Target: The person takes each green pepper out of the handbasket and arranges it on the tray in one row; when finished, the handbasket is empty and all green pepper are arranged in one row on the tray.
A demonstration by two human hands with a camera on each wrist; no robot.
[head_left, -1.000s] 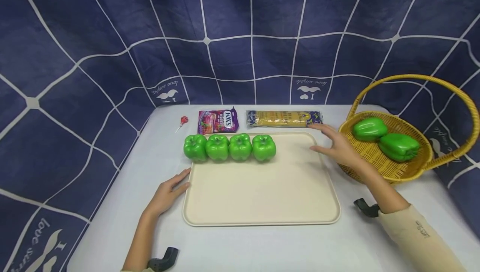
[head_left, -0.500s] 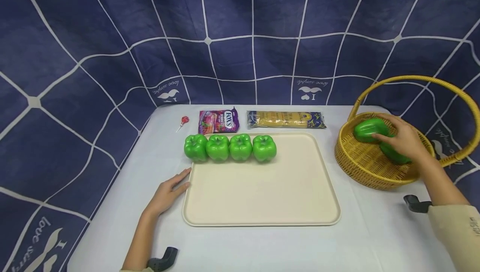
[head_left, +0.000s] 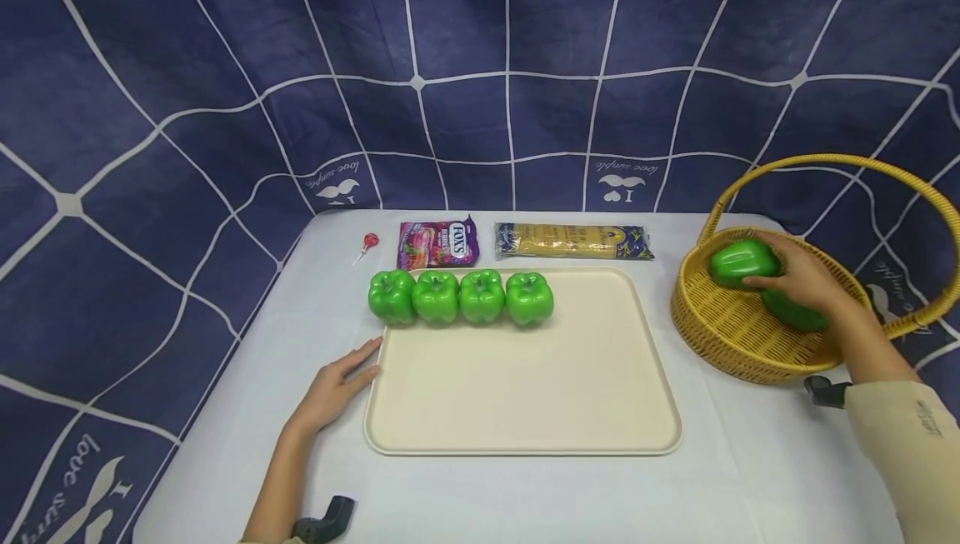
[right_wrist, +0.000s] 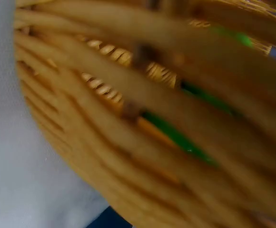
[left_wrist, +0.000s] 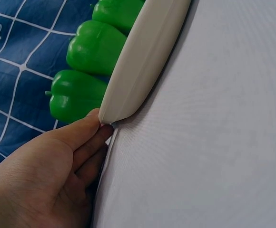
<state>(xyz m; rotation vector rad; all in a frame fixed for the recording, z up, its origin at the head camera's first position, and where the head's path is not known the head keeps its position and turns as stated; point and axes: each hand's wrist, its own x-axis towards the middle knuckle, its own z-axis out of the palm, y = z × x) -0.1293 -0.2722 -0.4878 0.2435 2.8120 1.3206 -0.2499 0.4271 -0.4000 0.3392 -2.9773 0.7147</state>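
Here, a green pepper (head_left: 738, 263) is gripped between fingers and thumb of the right hand (head_left: 804, 276) in the basket (head_left: 707, 331) at right; the tray (head_left: 525, 394) is touched on its left edge by the left hand (head_left: 333, 390), fingers straight.

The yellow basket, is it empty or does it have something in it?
Not empty: two green peppers are inside the yellow basket, one held by the right hand.

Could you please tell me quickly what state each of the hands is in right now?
Left hand: open, fingertips touching the left edge of the tray.
Right hand: closed, holding the farther green pepper in the basket.
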